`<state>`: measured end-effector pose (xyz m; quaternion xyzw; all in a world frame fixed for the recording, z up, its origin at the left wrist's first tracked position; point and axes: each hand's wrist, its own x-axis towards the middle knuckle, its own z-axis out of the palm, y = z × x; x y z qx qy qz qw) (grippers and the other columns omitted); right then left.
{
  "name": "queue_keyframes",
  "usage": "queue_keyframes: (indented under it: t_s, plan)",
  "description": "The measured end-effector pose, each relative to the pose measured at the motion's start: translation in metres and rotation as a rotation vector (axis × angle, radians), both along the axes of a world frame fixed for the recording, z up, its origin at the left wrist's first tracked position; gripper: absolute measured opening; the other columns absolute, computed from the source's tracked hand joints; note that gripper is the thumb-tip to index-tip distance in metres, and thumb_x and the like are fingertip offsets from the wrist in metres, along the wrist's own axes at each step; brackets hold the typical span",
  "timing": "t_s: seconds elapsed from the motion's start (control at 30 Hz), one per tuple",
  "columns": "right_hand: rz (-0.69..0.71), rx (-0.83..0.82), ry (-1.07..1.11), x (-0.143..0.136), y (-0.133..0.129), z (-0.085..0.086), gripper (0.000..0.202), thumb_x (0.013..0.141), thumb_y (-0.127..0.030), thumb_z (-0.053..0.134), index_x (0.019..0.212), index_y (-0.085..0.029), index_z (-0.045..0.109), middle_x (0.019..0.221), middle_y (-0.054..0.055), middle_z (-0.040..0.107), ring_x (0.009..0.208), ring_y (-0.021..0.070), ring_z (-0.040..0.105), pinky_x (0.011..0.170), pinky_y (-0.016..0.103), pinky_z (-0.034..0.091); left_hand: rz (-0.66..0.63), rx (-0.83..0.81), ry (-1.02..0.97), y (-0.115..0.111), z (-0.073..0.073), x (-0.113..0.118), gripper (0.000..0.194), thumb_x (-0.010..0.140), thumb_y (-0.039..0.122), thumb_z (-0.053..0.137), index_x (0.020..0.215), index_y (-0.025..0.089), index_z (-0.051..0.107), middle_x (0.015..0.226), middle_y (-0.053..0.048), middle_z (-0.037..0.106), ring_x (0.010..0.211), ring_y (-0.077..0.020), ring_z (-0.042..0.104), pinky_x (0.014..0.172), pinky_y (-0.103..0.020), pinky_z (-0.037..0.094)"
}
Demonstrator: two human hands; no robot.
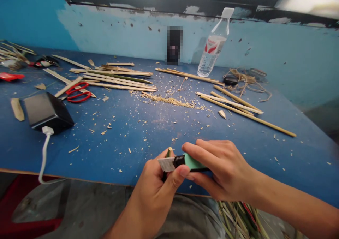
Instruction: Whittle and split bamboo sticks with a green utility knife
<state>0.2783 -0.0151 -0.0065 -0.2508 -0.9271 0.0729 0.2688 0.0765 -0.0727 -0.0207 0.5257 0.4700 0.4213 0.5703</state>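
The bottle (213,48) carries a white label with a red mark and small red lettering, too blurred to read. No other text shows.

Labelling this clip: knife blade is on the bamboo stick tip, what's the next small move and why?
Probably a short push of the utility knife away from the body along the bamboo stick. The right hand grips the handle, the left hand holds the stick, thumb behind the blade; shavings litter the table.
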Motion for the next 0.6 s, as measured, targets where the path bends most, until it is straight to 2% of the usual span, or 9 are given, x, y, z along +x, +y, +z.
queue_keyframes:
  t_s: [0.1, 0.23, 0.33, 0.47, 0.6]
  plan:
    - [-0.027, -0.011, -0.015, -0.001, -0.002, 0.000, 0.034, 0.111, -0.046, 0.044, 0.123, -0.017, 0.055, 0.077, -0.002, 0.057, 0.057, 0.0164, 0.048, 0.052, 0.032, 0.035, 0.039, -0.002, 0.018, -0.001, 0.003, 0.002, 0.050, 0.102, 0.060, 0.056, 0.073, 0.019, 0.053, 0.072, 0.004, 0.042, 0.066, -0.0127, 0.033, 0.063, -0.026, 0.033]
    - [-0.098, 0.083, -0.026, -0.004, -0.005, 0.001, 0.036, 0.111, -0.047, 0.042, 0.129, -0.017, 0.054, 0.079, -0.002, 0.059, 0.055, 0.0168, 0.049, 0.052, 0.033, 0.035, 0.124, 0.004, 0.025, 0.001, 0.005, 0.006, 0.049, 0.100, 0.061, 0.061, 0.074, 0.019, 0.057, 0.070, 0.003, 0.042, 0.068, -0.0133, 0.035, 0.062, -0.025, 0.034]
    - [-0.151, 0.122, -0.039, -0.006, -0.008, 0.000, 0.036, 0.111, -0.046, 0.041, 0.131, -0.018, 0.053, 0.079, -0.002, 0.059, 0.054, 0.0179, 0.051, 0.051, 0.033, 0.036, 0.156, -0.048, -0.021, 0.001, 0.005, 0.007, 0.048, 0.096, 0.064, 0.064, 0.077, 0.020, 0.058, 0.064, 0.005, 0.034, 0.064, -0.0131, 0.031, 0.054, -0.024, 0.028]
    - [-0.224, 0.142, -0.049, -0.009, -0.012, -0.004, 0.034, 0.111, -0.045, 0.043, 0.132, -0.020, 0.052, 0.082, -0.001, 0.062, 0.056, 0.0186, 0.055, 0.052, 0.033, 0.037, 0.169, -0.138, -0.027, 0.001, 0.002, 0.007, 0.049, 0.094, 0.066, 0.066, 0.079, 0.021, 0.054, 0.059, 0.009, 0.022, 0.055, -0.0107, 0.018, 0.046, -0.025, 0.014]
    - [-0.207, 0.169, -0.042, -0.008, -0.007, -0.006, 0.033, 0.112, -0.044, 0.041, 0.132, -0.019, 0.051, 0.083, 0.000, 0.063, 0.056, 0.0179, 0.054, 0.053, 0.033, 0.037, 0.161, -0.165, -0.034, 0.003, 0.000, 0.006, 0.054, 0.092, 0.070, 0.066, 0.077, 0.021, 0.050, 0.060, 0.009, 0.024, 0.054, -0.0094, 0.017, 0.046, -0.024, 0.016]
